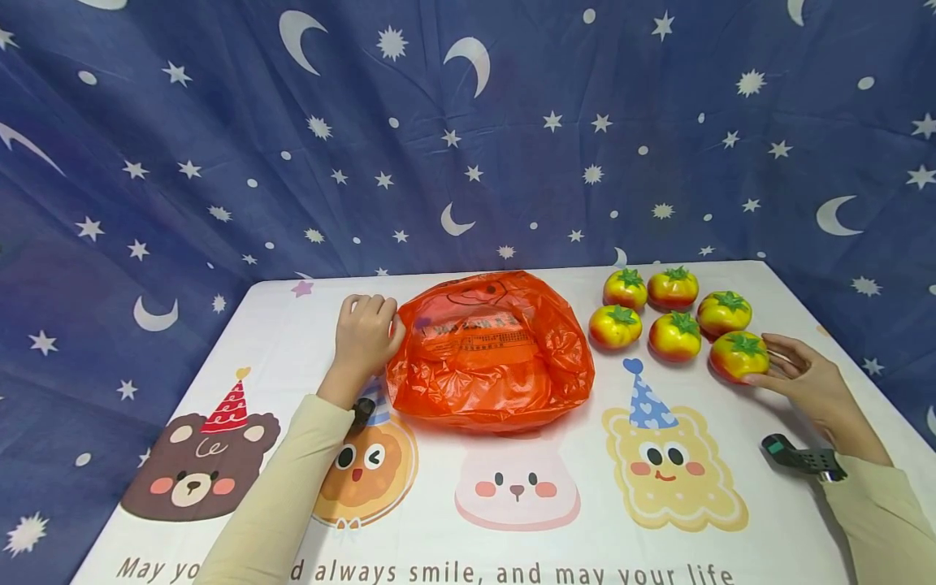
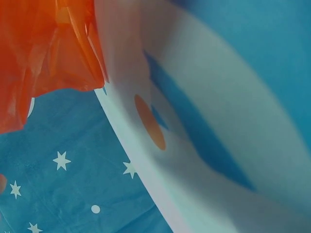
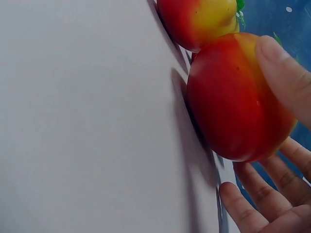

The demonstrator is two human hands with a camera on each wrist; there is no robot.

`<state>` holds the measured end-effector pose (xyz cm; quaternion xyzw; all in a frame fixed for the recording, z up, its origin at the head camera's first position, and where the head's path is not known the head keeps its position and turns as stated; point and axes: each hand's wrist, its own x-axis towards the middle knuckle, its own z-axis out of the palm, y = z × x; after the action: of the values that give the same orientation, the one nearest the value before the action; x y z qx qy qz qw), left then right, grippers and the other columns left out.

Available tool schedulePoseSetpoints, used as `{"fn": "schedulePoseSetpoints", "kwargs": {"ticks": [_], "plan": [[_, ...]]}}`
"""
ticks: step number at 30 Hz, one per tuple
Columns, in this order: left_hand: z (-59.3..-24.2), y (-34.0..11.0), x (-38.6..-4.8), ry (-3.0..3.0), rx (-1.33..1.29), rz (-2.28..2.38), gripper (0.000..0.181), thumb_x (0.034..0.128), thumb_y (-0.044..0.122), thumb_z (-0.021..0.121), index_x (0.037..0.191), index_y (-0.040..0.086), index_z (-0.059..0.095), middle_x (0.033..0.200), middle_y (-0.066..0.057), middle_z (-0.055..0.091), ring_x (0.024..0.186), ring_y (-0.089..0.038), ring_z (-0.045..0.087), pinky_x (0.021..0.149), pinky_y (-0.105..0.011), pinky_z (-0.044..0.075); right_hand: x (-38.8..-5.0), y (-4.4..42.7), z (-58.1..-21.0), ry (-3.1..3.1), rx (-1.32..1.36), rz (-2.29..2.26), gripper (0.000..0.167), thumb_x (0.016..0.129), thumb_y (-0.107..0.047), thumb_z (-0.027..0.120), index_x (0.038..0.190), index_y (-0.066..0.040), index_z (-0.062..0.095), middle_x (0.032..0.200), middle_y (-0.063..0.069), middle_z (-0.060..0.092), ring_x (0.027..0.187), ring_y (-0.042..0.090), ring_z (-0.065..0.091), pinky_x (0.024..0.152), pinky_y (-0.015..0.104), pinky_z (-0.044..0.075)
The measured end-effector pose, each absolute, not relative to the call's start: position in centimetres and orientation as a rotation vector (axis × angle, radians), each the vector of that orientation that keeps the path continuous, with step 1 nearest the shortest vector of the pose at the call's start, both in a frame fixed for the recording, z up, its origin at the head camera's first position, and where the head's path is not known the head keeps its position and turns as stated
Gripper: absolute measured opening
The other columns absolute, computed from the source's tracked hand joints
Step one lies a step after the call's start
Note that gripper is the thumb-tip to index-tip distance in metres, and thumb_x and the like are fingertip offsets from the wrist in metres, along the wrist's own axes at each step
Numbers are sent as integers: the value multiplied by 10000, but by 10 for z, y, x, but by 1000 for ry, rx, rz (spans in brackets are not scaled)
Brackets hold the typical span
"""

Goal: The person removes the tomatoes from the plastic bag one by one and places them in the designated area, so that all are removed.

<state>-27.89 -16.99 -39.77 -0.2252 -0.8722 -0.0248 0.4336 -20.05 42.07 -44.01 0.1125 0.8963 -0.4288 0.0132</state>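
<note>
An orange-red plastic bag point(image 1: 483, 390) with dark print lies on the table, its mouth spread open. My left hand point(image 1: 366, 337) grips the bag's left edge with curled fingers; in the left wrist view only a fold of the bag point(image 2: 53, 53) and a sliver of fingertip show. At the right, my right hand point(image 1: 812, 382) holds the nearest toy tomato point(image 1: 738, 356), red and yellow with green leaves. The right wrist view shows the thumb point(image 3: 282, 68) on this tomato point(image 3: 233, 102) and the other fingers bent around its far side.
Several more toy tomatoes point(image 1: 674, 335) stand grouped between the bag and my right hand. A white tablecloth point(image 1: 526, 552) with cartoon prints covers the table. Behind it hangs a dark blue curtain point(image 1: 526, 146) with stars and moons.
</note>
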Motion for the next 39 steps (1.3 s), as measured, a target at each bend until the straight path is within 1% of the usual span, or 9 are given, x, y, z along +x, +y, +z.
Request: {"fn": "schedulePoseSetpoints", "kwargs": {"ticks": [4,8,15,22,26,33,34,36,39], "plan": [[-398,-170,-279,-2169,-562,-57,123,804,119,516,750,15,555,693,-132,578,689,-329,582,801,-456,451,-200,419,-439,2780,363,-1327,890,812,-466,652,1511,-235,152,1564,199,121,1407,393,200,1012,238,328],[-399,-170,-280,-2169,-562,-66,117,797,122,531,751,18,558,695,-130,579,695,-327,582,809,-459,453,-200,417,-436,2776,364,-1335,872,822,-432,655,1510,-218,165,1555,225,121,1404,412,188,1031,275,308],[-399,-170,-279,-2174,-564,-62,118,800,118,524,752,18,563,698,-128,584,694,-325,582,805,-458,455,-199,417,-436,2765,351,-1347,861,825,-432,651,1509,-242,164,1562,204,120,1409,405,172,1033,241,288],[-398,-170,-278,-2161,-564,-57,116,793,115,531,748,12,561,693,-132,581,685,-329,583,799,-461,458,-199,421,-438,2764,309,-1347,895,825,-446,646,1515,-256,109,1573,182,99,1434,340,169,1020,155,272],[-397,-170,-279,-2165,-567,-60,106,790,110,537,751,14,560,695,-129,580,688,-326,583,800,-458,455,-199,425,-439,2744,246,-1390,877,848,-368,650,1514,-272,88,1589,119,79,1453,280,146,1013,118,267],[-397,-170,-279,-2158,-562,-68,108,778,125,561,746,22,558,688,-130,578,686,-324,583,804,-460,457,-199,434,-443,2683,78,-1506,859,893,-188,614,1498,-357,27,1583,-110,85,1469,238,73,1005,75,267],[-397,-170,-279,-2162,-561,-66,108,778,127,562,746,24,557,689,-129,579,687,-323,583,806,-459,456,-199,435,-442,2684,50,-1517,865,894,-165,610,1496,-363,22,1577,-136,93,1472,215,77,999,60,271],[-397,-170,-280,-2174,-560,-63,110,780,133,566,750,27,559,694,-128,582,693,-322,585,813,-458,454,-199,439,-442,2664,-24,-1587,875,890,-101,604,1495,-365,30,1564,-174,122,1455,68,152,980,23,283],[-396,-170,-279,-2196,-563,-57,118,782,146,579,761,31,566,705,-127,591,704,-320,589,827,-465,452,-200,442,-440,2528,-201,-1851,886,862,39,587,1503,-315,89,1525,-200,243,1297,-130,346,928,1,342]]}}
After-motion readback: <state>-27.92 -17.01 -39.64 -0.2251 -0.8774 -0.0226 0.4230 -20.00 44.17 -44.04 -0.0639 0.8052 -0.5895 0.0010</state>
